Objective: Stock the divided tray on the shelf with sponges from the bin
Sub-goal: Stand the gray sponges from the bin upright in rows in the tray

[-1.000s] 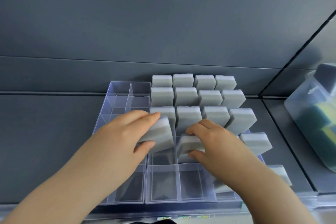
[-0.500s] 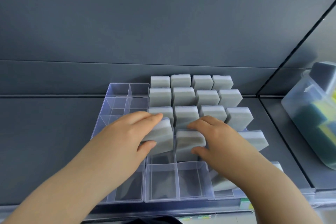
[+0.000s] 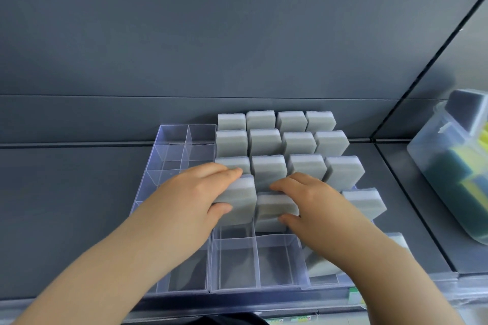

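Shelf (image 3: pixel 66 192): dark grey, carries divided tray (image 3: pixel 169 155)
Left hand (image 3: pixel 190 198): grips left sponge (image 3: pixel 241 200), upright, tray centre
Right hand (image 3: pixel 314 208): grips right sponge (image 3: pixel 274 208), just beside
Bin (image 3: pixel 449 174): shelf's right edge

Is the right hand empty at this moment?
No, the right hand grips a grey sponge between fingers and thumb, over the clear tray.
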Available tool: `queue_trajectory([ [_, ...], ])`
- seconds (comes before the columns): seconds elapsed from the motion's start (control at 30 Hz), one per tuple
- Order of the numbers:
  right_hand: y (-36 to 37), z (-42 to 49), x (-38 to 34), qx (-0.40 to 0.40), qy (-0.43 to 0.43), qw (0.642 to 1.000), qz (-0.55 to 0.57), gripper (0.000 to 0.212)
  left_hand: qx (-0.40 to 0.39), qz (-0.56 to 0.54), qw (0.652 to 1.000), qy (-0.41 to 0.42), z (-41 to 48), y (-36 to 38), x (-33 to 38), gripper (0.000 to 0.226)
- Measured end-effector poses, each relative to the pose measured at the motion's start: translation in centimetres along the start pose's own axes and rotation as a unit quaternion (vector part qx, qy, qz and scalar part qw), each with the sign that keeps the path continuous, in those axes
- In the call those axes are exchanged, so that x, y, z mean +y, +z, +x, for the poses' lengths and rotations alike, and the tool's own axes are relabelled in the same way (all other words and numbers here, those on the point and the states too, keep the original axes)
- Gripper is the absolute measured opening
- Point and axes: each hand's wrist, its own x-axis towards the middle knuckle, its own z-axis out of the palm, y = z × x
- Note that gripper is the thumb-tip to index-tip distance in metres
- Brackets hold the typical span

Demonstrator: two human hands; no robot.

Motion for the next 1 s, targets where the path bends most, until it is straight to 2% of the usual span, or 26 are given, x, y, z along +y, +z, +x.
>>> queue_trajectory([
  [0.7, 0.0, 0.1, 0.1, -0.015, 0.015, 1.0, -0.013, 0.045, 0.015, 0.013, 1.0, 0.008, 0.3, 0.5, -0.1, 0.049],
  [1.0, 0.0, 0.1, 0.0, -0.014, 0.015, 1.0, -0.02, 0.044, -0.014, 0.029, 0.999, 0.006, 0.6, 2.3, -0.5, 0.049],
])
